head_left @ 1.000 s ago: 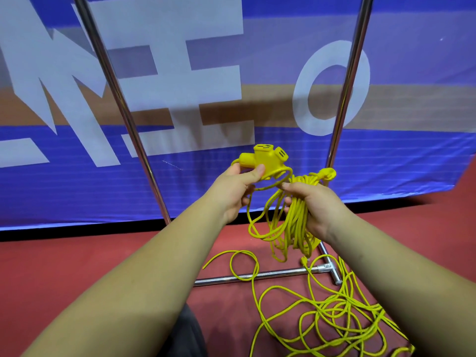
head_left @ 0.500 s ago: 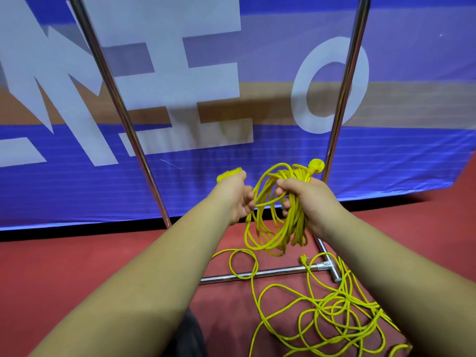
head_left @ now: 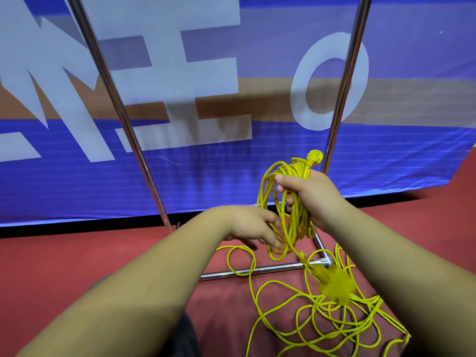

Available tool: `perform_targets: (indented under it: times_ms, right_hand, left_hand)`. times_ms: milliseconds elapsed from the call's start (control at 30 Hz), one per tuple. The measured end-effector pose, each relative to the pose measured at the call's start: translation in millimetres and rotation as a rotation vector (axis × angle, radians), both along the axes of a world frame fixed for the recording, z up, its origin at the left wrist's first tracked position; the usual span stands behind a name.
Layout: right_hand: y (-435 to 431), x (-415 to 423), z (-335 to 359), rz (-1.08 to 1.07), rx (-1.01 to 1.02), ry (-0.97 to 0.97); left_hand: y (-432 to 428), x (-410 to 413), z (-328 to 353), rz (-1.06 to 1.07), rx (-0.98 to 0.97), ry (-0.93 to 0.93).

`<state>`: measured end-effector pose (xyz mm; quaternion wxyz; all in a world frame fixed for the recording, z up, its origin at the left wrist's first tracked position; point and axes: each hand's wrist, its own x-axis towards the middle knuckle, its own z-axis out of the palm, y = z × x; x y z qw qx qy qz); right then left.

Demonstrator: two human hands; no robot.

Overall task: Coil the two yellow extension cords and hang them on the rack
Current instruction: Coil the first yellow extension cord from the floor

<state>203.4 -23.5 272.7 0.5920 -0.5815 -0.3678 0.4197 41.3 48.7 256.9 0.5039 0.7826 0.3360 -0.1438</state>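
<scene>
Hands (head_left: 253, 228) (head_left: 315, 195) on coiled cord (head_left: 298, 217), red floor (head_left: 77, 266), banner (head_left: 206, 176)

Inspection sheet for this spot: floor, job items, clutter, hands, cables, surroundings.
Surface: red floor.
Job's things: coiled cord bunched in one fist, plug sticking up; rack with two uprights and a base bar, nothing hung in view.
Clutter: nothing seen.
Hands: right hand grips the coil; left hand open, fingers at the loops.
Cables: loose cord tangled on the floor, crossing the base bar; blurred socket block hangs below the coil.
Surroundings: blue banner with white letters behind the rack.
</scene>
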Motion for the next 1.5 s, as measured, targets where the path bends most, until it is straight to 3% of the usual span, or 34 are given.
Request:
perform_targets:
  times_ms: [167, 467, 667, 867, 967, 1067, 1233, 1367, 1500]
  right_hand:
    - [-0.3, 7.0, 4.8, -0.024, 0.055, -0.013]
    - [4.1, 27.3, 9.2, -0.121, 0.063, 0.102]
    - [5.3, 30.0, 7.5, -0.208, -0.001, 0.261]
    - [7.1, 30.2, 11.5, -0.172, -0.076, 0.357]
    - [7.5, 29.5, 20.0, -0.180, -0.064, 0.415]
    - [7.2, 30.4, 26.1, -0.143, -0.036, 0.434]
    - [4.5, 29.0, 30.7, -0.057, -0.082, 0.385]
    - [-0.1, 26.2, 35.5, 0.002, -0.089, 0.364]
    - [-6.8, 25.2, 41.9, 0.079, -0.127, 0.327]
  left_hand:
    - [-6.5, 13.2, -4.9, 0.085, 0.183, -0.187]
    - [-9.1, 15.6, 7.2, 0.165, 0.685, -0.289]
    - [-18.2, 8.2, 16.6, -0.001, 0.409, -0.350]
    - [-20.1, 5.1, 20.8, -0.034, 0.355, -0.316]
    - [-20.2, 2.3, 19.0, -0.007, 0.338, -0.225]
    - [-14.0, -8.2, 12.8, -0.111, 0.242, -0.111]
    - [-4.6, -18.8, 3.6, -0.130, 0.111, -0.067]
    - [-2.6, -16.0, 12.5, -0.166, 0.391, 0.034]
    - [0.1, -18.6, 18.7, -0.184, 0.832, 0.329]
